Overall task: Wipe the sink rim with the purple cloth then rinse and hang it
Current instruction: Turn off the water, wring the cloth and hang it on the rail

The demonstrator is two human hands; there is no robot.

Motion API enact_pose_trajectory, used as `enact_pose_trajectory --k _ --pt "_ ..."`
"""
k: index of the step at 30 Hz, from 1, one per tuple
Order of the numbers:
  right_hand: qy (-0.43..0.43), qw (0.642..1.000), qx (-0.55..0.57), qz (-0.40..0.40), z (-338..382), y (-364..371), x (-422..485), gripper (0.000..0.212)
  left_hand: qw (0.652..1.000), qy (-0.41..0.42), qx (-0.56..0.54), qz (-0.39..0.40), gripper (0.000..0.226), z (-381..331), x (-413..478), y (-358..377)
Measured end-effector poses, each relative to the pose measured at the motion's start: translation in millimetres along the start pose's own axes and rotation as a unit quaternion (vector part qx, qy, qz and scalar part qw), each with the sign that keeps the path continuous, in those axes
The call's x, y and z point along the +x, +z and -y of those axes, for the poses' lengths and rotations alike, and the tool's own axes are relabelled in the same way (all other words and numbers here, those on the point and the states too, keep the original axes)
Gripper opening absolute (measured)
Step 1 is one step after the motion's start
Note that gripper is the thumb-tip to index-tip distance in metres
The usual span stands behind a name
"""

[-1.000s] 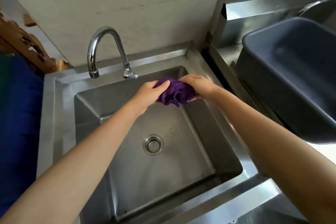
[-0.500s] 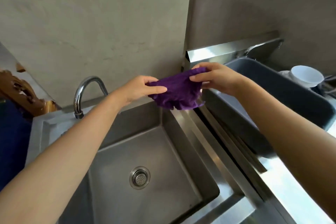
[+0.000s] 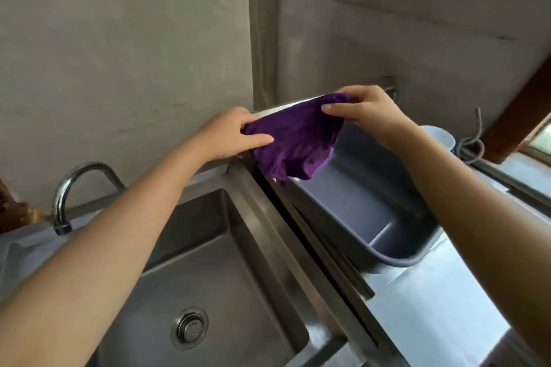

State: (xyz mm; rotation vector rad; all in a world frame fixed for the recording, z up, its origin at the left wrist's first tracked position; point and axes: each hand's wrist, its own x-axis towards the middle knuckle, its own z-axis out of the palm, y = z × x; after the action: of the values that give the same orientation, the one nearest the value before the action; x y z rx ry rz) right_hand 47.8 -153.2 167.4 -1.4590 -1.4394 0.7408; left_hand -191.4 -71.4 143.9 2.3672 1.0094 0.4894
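- Since a moment ago both hands have lifted the purple cloth (image 3: 293, 140) up out of the sink basin and carried it to the right, so it now hangs in the air over the seam between the sink and the grey tub rather than low in the bowl.
- The left hand (image 3: 231, 135) pinches the cloth's left corner, thumb laid flat across the front of the fabric, fingers closed behind it.
- The cloth is stretched between the two hands along its top edge and sags in loose folds below, its lowest point hanging just above the tub's near-left corner.
- The right hand (image 3: 365, 112) grips the upper right corner, thumb and fingers closed on the fabric, held a little higher than the left.
- Down to the left, the curved chrome tap (image 3: 73, 188) arches over the steel sink (image 3: 253, 205), whose round drain strainer (image 3: 189, 328) sits in the floor of the bowl.
- To the right of the sink a dark grey plastic tub (image 3: 396, 250) rests on a steel counter (image 3: 423, 316).
- A white cup (image 3: 441, 135) and a coiled grey cable (image 3: 472, 144) lie beyond the tub by the wall.
- Behind everything stands a plain grey wall (image 3: 119, 39).
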Motion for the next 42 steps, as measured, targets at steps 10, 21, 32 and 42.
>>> enact_pose_trajectory --k 10,21,32,42 --pt "0.015 0.996 -0.029 -0.078 -28 -61 -14 0.004 0.981 0.033 -0.178 -0.068 0.01 -43 40 42" --pt "0.143 0.954 -0.177 -0.194 -115 -60 4 0.038 0.897 -0.171 -0.398 -0.085 0.015 -68 88 148" --pt "0.302 0.95 0.07 -0.018 -179 -65 17 0.03 0.728 -0.379 -0.568 -0.062 0.07 -38 103 213" --pt "0.307 0.93 -0.201 0.034 -262 -19 60 0.064 0.846 -0.472 -0.229 0.093 0.079 4 138 235"
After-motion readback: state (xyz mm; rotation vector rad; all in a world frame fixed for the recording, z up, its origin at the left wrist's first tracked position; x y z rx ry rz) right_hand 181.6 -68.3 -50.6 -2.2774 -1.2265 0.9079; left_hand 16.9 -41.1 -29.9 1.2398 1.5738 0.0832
